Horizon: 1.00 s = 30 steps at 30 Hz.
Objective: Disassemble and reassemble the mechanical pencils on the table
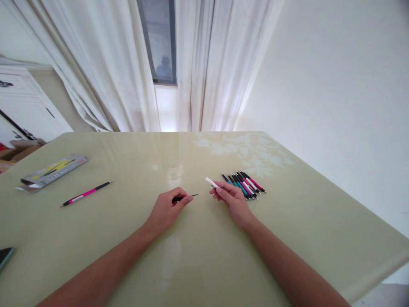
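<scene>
With our left hand (pixel 168 208) we pinch a dark pen part (pixel 177 198), its thin tip (pixel 195 195) pointing toward our right hand (pixel 235 204), which grips a white piece (pixel 211 182); the two are apart, over the table (pixel 191 260). Just beside our right hand lies a row of pens (pixel 252 182); well to our left, a pink pen (pixel 87 193) lies near a box (pixel 53 172).

Pale curtains (pixel 111 64) flank a narrow window (pixel 159 38) at top center; white wall (pixel 335 85) right, white cabinet (pixel 35 98) far left.
</scene>
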Tool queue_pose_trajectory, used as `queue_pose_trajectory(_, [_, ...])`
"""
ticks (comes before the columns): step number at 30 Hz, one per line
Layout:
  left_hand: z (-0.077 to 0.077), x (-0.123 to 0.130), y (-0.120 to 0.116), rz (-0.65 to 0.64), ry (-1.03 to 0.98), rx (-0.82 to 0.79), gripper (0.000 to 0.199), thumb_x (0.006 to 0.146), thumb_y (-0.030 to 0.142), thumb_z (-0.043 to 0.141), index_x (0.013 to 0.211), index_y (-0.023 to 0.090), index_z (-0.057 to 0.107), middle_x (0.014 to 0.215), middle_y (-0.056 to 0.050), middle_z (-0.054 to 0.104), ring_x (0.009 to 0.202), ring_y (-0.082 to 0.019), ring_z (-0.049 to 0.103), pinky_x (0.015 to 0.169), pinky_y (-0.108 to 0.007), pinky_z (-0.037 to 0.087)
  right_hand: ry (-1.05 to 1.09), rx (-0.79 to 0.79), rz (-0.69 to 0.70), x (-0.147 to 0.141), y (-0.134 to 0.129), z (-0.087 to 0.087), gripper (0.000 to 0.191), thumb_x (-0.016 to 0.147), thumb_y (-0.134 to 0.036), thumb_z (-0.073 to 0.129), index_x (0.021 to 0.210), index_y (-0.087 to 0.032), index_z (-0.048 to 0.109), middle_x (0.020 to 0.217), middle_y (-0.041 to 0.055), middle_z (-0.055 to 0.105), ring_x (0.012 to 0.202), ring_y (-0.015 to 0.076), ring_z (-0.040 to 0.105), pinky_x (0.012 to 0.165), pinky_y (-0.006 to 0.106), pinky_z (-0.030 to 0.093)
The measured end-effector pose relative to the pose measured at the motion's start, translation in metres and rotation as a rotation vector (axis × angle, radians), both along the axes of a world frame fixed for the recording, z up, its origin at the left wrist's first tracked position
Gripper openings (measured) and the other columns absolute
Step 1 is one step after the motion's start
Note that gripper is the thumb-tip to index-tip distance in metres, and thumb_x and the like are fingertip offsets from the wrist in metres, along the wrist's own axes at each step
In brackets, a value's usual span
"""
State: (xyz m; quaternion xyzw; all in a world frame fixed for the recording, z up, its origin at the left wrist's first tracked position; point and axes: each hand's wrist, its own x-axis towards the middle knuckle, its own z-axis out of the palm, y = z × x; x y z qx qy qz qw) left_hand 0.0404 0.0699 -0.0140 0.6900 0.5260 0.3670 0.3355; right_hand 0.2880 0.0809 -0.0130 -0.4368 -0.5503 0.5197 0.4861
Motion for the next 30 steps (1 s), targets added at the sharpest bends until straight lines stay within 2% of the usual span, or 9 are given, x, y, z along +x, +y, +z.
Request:
queue_pose_trajectory(2, [-0.001, 0.0, 0.0, -0.005, 0.003, -0.017, 0.038, 0.088, 0.056, 0.069, 0.078, 0.019, 0.069, 0.068, 0.002, 0.066, 0.062, -0.015, 0.053, 0.06, -0.027, 0.038, -0.105, 0.055, -0.004, 0.0, -0.002, 0.001, 0.029, 0.093, -0.043, 0.065, 0.111, -0.02, 0.067, 0.098, 0.0085, 0.076, 0.089, 0.0217, 0.068, 0.081, 0.035, 0.052])
queue_pose_trajectory(6, [-0.002, 0.001, 0.001, -0.029, 0.039, -0.006, 0.039, 0.084, 0.057, 0.074, 0.074, 0.019, 0.072, 0.068, 0.001, 0.068, 0.063, -0.016, 0.056, 0.061, -0.027, 0.039, -0.57, 0.291, -0.08, -0.001, -0.005, 0.002, 0.011, 0.096, -0.029, 0.059, 0.103, -0.021, 0.062, 0.101, 0.0073, 0.072, 0.098, 0.0234, 0.066, 0.085, 0.036, 0.049])
queue_pose_trajectory(9, [-0.001, 0.002, 0.001, -0.108, 0.092, 0.037, 0.038, 0.088, 0.055, 0.071, 0.074, 0.02, 0.074, 0.073, -0.001, 0.071, 0.067, -0.016, 0.06, 0.065, -0.028, 0.041, -0.783, 0.437, -0.064, -0.002, -0.003, -0.003, 0.006, 0.095, -0.022, 0.06, 0.1, -0.02, 0.063, 0.101, 0.0079, 0.07, 0.099, 0.0241, 0.062, 0.092, 0.039, 0.046])
queue_pose_trajectory(12, [-0.001, 0.002, 0.0, -0.188, 0.13, 0.094, 0.035, 0.098, 0.048, 0.06, 0.083, 0.02, 0.076, 0.08, -0.002, 0.07, 0.073, -0.017, 0.061, 0.07, -0.028, 0.042, -0.866, 0.475, -0.086, -0.002, 0.0, -0.009, 0.004, 0.093, -0.019, 0.064, 0.096, -0.02, 0.066, 0.103, 0.0082, 0.07, 0.102, 0.0259, 0.06, 0.095, 0.041, 0.045])
queue_pose_trajectory(16, [-0.001, 0.002, -0.001, -0.194, 0.147, 0.152, 0.035, 0.104, 0.04, 0.048, 0.096, 0.019, 0.074, 0.087, -0.004, 0.068, 0.075, -0.018, 0.06, 0.073, -0.029, 0.044, -0.861, 0.471, -0.147, -0.001, 0.0, -0.006, 0.008, 0.098, -0.025, 0.063, 0.099, -0.02, 0.069, 0.104, 0.0088, 0.071, 0.103, 0.0269, 0.061, 0.095, 0.042, 0.044])
queue_pose_trajectory(20, [-0.001, 0.003, -0.001, -0.172, 0.121, 0.139, 0.03, 0.103, 0.041, 0.052, 0.1, 0.022, 0.075, 0.09, -0.003, 0.071, 0.073, -0.017, 0.059, 0.071, -0.029, 0.044, -0.676, 0.549, 0.039, -0.005, -0.009, 0.005, 0.018, 0.102, -0.033, 0.061, 0.112, -0.022, 0.07, 0.107, 0.0072, 0.072, 0.104, 0.0231, 0.063, 0.094, 0.037, 0.047])
queue_pose_trajectory(24, [-0.002, 0.003, -0.001, -0.145, 0.091, 0.087, 0.027, 0.095, 0.047, 0.066, 0.089, 0.023, 0.075, 0.083, 0.0, 0.073, 0.074, -0.017, 0.063, 0.07, -0.028, 0.045, -0.634, 0.549, 0.161, -0.013, -0.018, 0.009, 0.011, 0.1, -0.028, 0.064, 0.1, -0.023, 0.073, 0.095, 0.0042, 0.074, 0.095, 0.0215, 0.064, 0.088, 0.034, 0.048])
queue_pose_trajectory(27, [-0.004, 0.003, -0.001, -0.11, 0.053, 0.058, 0.028, 0.092, 0.049, 0.068, 0.103, 0.023, 0.071, 0.08, 0.002, 0.07, 0.064, -0.015, 0.057, 0.064, -0.027, 0.043, -0.595, 0.517, 0.068, -0.014, -0.017, 0.007, 0.012, 0.1, -0.024, 0.063, 0.093, -0.021, 0.072, 0.09, 0.0038, 0.073, 0.089, 0.0203, 0.065, 0.084, 0.032, 0.047])
queue_pose_trajectory(30, [-0.005, 0.002, -0.003, -0.075, -0.017, 0.056, 0.027, 0.098, 0.044, 0.059, 0.113, 0.022, 0.063, 0.091, 0.0, 0.071, 0.066, -0.015, 0.058, 0.062, -0.026, 0.044, -0.571, 0.473, -0.037, -0.009, -0.012, 0.004, 0.013, 0.099, -0.027, 0.064, 0.091, -0.02, 0.071, 0.087, 0.0034, 0.071, 0.084, 0.0194, 0.064, 0.079, 0.031, 0.047])
